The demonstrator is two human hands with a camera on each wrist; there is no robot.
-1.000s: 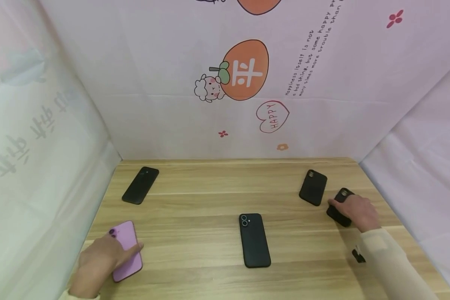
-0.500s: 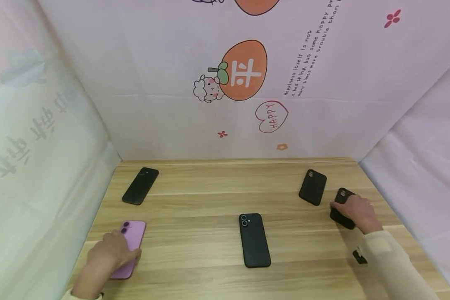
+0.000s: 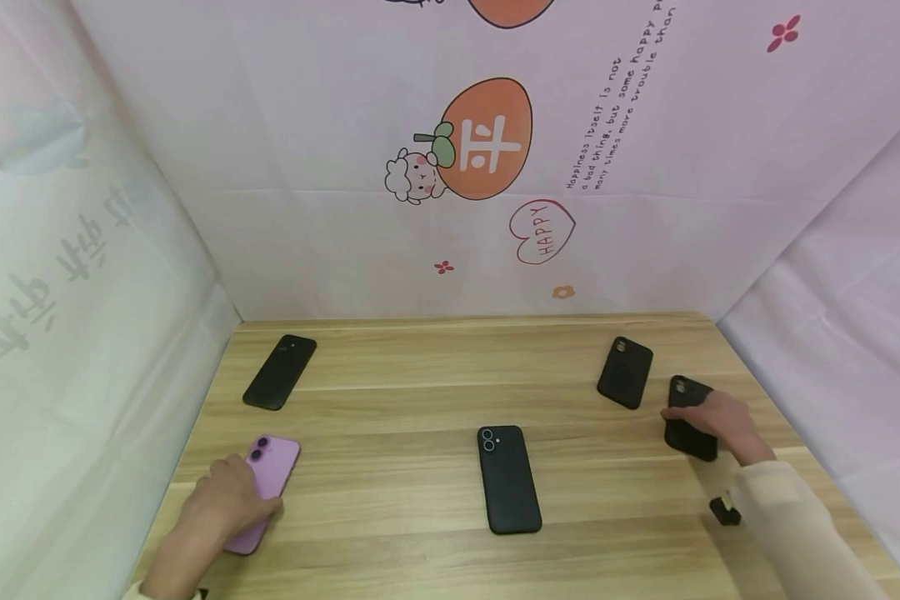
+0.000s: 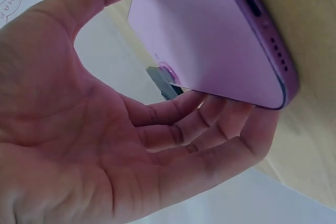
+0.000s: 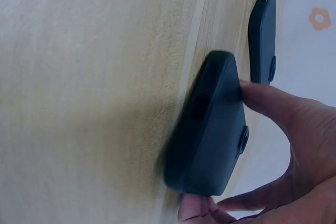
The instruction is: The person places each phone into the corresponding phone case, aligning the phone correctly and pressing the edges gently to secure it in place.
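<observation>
A white fabric wall with faint grey lettering stands at the far left. Beside it, the person's left hand reaches over a glossy lilac rectangular phone near the front left of the pale wood-grain counter. Its fingers grip the lilac phone by its long edges, thumb on the right edge and the others curled against the left. The lilac phone lies back up, two round lenses at the far end, which slants rightward; the left wrist view shows the port and speaker holes at its near end. Beyond it, near the back left corner, lies a slim black phone, well apart from the hand.

In the middle, a matte black phone with two ringed lenses lies back up, lenses away from the person. Toward the back right lies a short, wide black phone. Just right of it, a thick black phone with rounded corners is gripped by the right hand, thumb on its left edge and fingers on its right. Whether its whole underside touches the counter cannot be told. A cream sleeve covers the right forearm.
</observation>
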